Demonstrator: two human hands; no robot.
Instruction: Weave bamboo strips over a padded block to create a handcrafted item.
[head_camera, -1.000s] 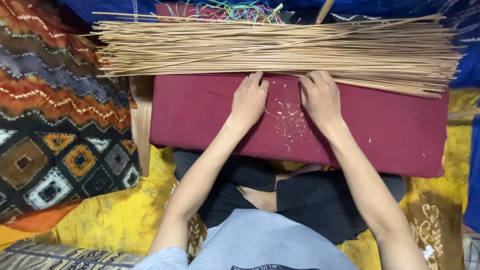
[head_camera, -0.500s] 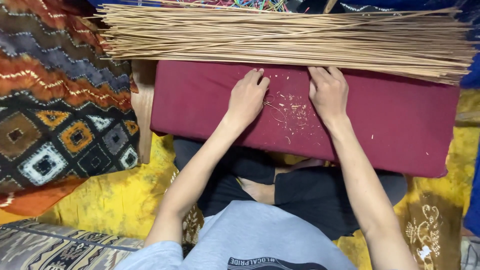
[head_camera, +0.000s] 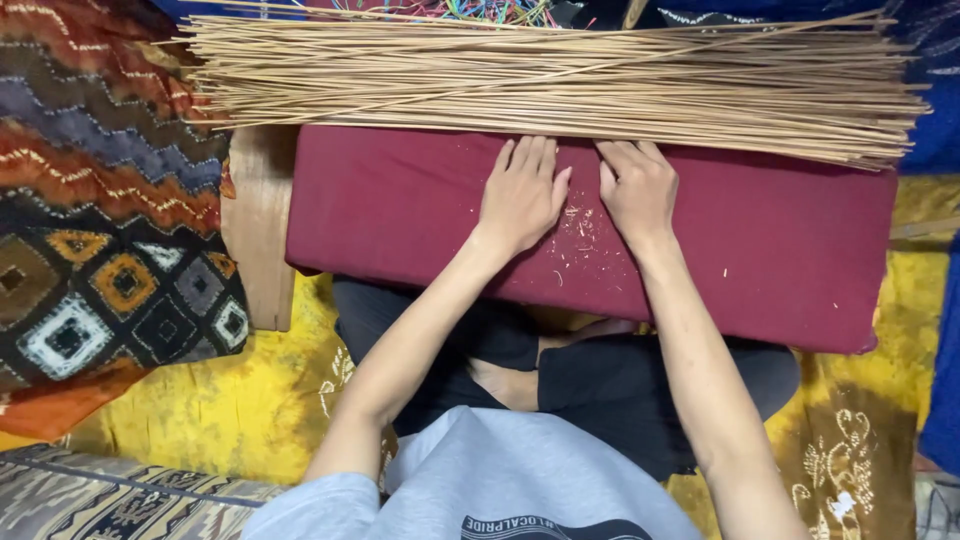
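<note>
From the head view, a broad sheaf of thin tan sticks (head_camera: 560, 85) lies along the far edge of a bench padded in smooth maroon cloth (head_camera: 780, 250), its long axis running left to right. The left hand (head_camera: 520, 195) and right hand (head_camera: 638, 190) rest palm-down on the cloth, fingers flat and spread, gripping nothing, fingertips just short of the sticks. Pale splinters (head_camera: 580, 235) speckle the cloth between them. A patterned woven blanket (head_camera: 100, 200) lies off the left edge.

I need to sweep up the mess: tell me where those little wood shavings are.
In the head view the wood shavings lie on the dark red cushion, between the left hand and right hand, just below the sticks.
</note>
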